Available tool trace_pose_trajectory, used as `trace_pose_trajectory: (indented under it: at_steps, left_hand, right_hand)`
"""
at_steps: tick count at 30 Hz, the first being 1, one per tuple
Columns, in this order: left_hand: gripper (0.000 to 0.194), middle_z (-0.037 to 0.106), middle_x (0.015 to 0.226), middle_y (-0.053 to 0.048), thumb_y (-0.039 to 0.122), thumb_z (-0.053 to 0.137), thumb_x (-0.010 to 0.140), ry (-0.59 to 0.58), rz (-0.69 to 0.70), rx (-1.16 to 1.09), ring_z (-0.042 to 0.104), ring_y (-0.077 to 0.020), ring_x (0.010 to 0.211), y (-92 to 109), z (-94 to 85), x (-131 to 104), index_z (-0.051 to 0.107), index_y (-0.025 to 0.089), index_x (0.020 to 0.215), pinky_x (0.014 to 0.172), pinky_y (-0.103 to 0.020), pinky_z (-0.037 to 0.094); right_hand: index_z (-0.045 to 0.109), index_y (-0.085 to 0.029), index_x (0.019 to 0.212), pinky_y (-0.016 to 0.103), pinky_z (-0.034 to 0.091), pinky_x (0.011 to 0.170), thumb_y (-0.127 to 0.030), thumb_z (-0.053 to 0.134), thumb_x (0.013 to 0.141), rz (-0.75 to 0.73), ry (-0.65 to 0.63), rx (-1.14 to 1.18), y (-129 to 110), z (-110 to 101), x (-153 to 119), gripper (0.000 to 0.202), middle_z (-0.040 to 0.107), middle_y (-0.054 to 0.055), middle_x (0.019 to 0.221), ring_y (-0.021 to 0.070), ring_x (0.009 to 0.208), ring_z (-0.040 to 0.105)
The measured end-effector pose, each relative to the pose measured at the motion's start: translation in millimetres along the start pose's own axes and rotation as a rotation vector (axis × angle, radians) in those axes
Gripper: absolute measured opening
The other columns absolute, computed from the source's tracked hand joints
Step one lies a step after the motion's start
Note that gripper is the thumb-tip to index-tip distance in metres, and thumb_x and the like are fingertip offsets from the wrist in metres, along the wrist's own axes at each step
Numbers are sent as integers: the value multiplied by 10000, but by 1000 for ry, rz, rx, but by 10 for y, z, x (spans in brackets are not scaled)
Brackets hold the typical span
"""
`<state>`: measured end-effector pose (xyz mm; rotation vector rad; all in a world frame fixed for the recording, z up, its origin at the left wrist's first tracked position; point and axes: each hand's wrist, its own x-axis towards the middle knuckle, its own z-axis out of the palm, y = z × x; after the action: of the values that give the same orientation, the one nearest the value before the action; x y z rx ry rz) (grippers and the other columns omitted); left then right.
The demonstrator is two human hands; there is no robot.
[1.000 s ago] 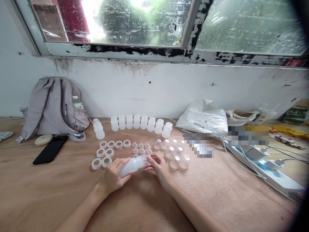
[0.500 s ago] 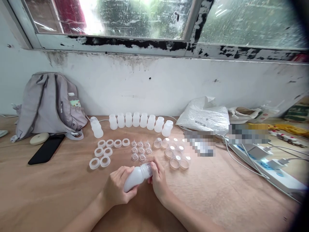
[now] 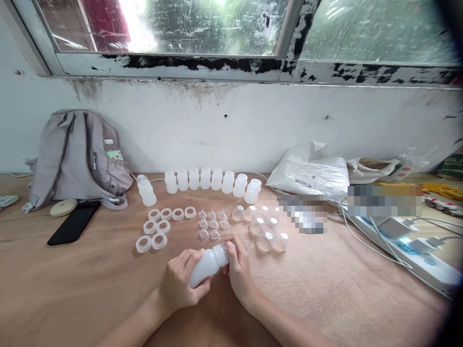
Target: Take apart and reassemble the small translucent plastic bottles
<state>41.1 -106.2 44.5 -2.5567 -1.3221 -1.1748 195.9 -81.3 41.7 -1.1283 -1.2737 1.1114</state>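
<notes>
Head view. I see my left hand [image 3: 181, 282] curled firmly round the body of a frosted white plastic bottle [image 3: 203, 269], thumb below, fingers above. My right hand [image 3: 239, 270] is closed at the bottle's clear plastic top [image 3: 221, 253], fingertips pinching its end. The bottle lies tilted between both hands, top towards far right, above the near middle of the brown wooden table [image 3: 90, 289].

Beyond it: small clear round fittings [image 3: 213, 224] in the middle, translucent white rings [image 3: 163, 231] to their left, clear round cups [image 3: 264, 243] to their right. Farther back, eight frosted open bottles [image 3: 205, 179] stand in a curved row; a frosted bottle with a clear top [image 3: 146, 190] stands at its left.
</notes>
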Motion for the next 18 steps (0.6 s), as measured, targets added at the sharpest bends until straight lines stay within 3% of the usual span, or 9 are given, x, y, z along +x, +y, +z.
trace_pose_trajectory:
  at_steps: [4,8,12,15,18]
  left_hand:
    - [410,574,907,-83,261,543,714,11,-74,24,564,-208,798,31,29,27,408,179,1092,662,-320,480]
    - [447,539,1008,-89,294,517,761,-11,-122,-85,540,-211,914,14,72,14,340,199,1160,752,-344,475]
    - [469,464,1140,-112,255,440,811,-118,-141,-252,470,-213,1051,19,59,8,245,207,1235,859,-394,434]
    - [476,416,1192,-133,189,371,832,-186,-144,-358,425,-212,1108,24,39,9,191,193,1272,908,-399,405]
    - [515,395,1192,-140,157,395,809,-165,-148,-423,401,-215,1123,-37,72,19,168,182,1270,919,-404,393]
  right_hand:
    - [406,-233,840,222,336,362,-471,302,841,114,70,189,-66,97,-27,260,424,-37,588,101,419,399]
    - [391,-236,848,223,371,378,-497,365,808,163,-25,212,-82,144,-61,265,449,-25,647,111,466,436]
    - [424,-222,865,237,433,515,-401,550,732,33,-165,38,-85,111,-60,256,497,-11,729,129,605,492]
    - [464,-216,908,257,441,624,-347,569,729,-77,-235,-46,-75,94,-35,246,528,9,805,146,710,507]
    - [468,-211,974,267,442,633,-317,596,705,-164,-268,-108,-31,110,4,317,537,28,857,158,738,511]
